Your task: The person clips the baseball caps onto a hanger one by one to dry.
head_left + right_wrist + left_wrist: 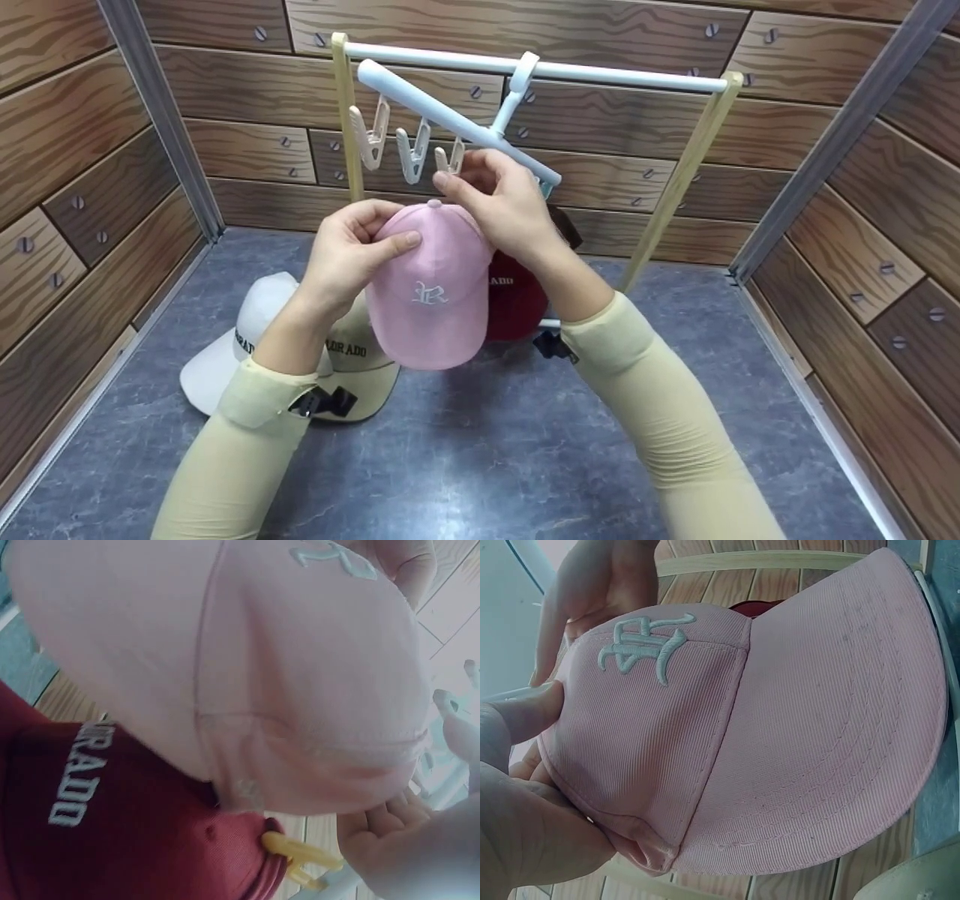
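Observation:
A pink baseball cap (431, 292) with a white embroidered letter hangs brim down in front of the hanger. My left hand (341, 255) grips its crown edge, thumb on the front and the other fingers behind, partly hidden. In the left wrist view the thumb (536, 709) presses on the crown. My right hand (506, 202) is at the hanger beside the cap's top, with thumb and curled fingers pinching a beige clip (450, 156). That clip's lower end is hidden by the hand. The light blue clip hanger (442, 112) hangs slanted from a white rail.
A dark red cap (517, 300) hangs behind the pink one, with a yellow clip (300, 851) at its edge. Another beige clip (369, 139) and a pale blue clip (412, 154) hang farther left. A white cap (262, 304) and a khaki cap (367, 386) lie at left.

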Motion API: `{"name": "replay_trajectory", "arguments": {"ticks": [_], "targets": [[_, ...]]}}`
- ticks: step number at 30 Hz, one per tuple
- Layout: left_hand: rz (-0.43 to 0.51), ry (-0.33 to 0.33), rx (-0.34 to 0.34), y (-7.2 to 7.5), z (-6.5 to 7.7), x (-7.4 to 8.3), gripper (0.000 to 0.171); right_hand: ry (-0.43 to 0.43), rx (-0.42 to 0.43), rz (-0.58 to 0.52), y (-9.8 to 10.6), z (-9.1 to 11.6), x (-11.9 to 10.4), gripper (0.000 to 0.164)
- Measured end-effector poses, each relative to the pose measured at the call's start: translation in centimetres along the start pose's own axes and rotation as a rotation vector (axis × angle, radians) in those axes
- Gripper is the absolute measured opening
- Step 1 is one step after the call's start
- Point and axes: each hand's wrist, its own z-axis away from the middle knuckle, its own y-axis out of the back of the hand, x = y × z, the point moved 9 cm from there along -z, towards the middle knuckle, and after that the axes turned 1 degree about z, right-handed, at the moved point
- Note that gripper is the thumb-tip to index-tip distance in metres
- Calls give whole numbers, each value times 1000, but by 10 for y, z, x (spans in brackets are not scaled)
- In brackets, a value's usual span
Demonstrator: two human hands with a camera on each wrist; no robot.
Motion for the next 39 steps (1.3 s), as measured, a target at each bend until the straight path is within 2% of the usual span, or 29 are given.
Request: {"name": "replay_trajectory", "arguments": {"ticks": [9,19,33,39], "targets": [[-3,5,-1,2,0,-2,25,22,105,78,-2,-6,-11,27],[12,8,-13,2,1,-2,25,-28,164,101,-2,-9,-15,26],[-7,11,-7,3,1,-1,25,-5,160,191,2,-9,-24,28],[6,4,-16,0,2,-1,25,31,156,220,7,-8,-28,37]]}}
